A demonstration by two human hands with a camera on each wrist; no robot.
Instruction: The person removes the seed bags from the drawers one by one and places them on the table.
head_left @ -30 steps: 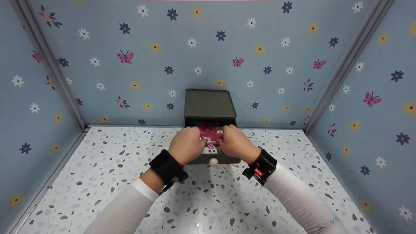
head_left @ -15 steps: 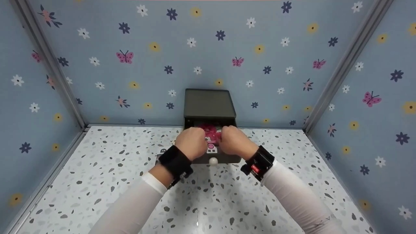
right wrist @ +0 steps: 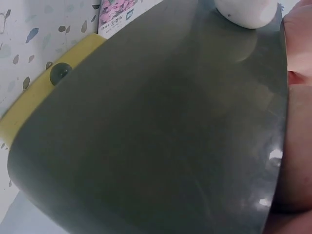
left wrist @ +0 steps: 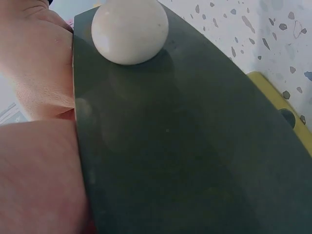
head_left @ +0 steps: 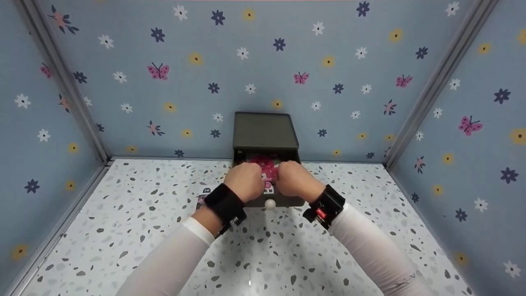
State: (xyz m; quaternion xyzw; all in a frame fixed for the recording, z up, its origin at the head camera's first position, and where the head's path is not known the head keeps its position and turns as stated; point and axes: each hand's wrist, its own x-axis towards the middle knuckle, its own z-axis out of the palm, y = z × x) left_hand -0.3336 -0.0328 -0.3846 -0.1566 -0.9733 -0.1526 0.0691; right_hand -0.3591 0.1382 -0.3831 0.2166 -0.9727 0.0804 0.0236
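A dark olive drawer box [head_left: 265,129] stands against the back wall with its drawer [head_left: 287,201] pulled out. The drawer front has a white round knob [left wrist: 130,31]. A packet [head_left: 268,169] printed with pink flowers, with a white label at its near end, shows over the drawer between both hands. My left hand [head_left: 245,181] grips its left side with curled fingers. My right hand [head_left: 299,181] grips its right side, knuckles up. The fingertips of both hands are hidden from above. In the wrist views, the drawer front covers most of the packet.
A second printed packet [right wrist: 117,12] with pink flowers lies on the speckled table [head_left: 144,213] left of the box, partly behind my left wrist. Blue flowered panels [head_left: 263,61] rise at the back and both sides. A yellow-olive base [right wrist: 36,83] shows under the drawer.
My left hand has shifted right and slightly nearer me, closing on the right hand and uncovering part of the packet on the table. The right hand has barely moved; the drawer stays out.
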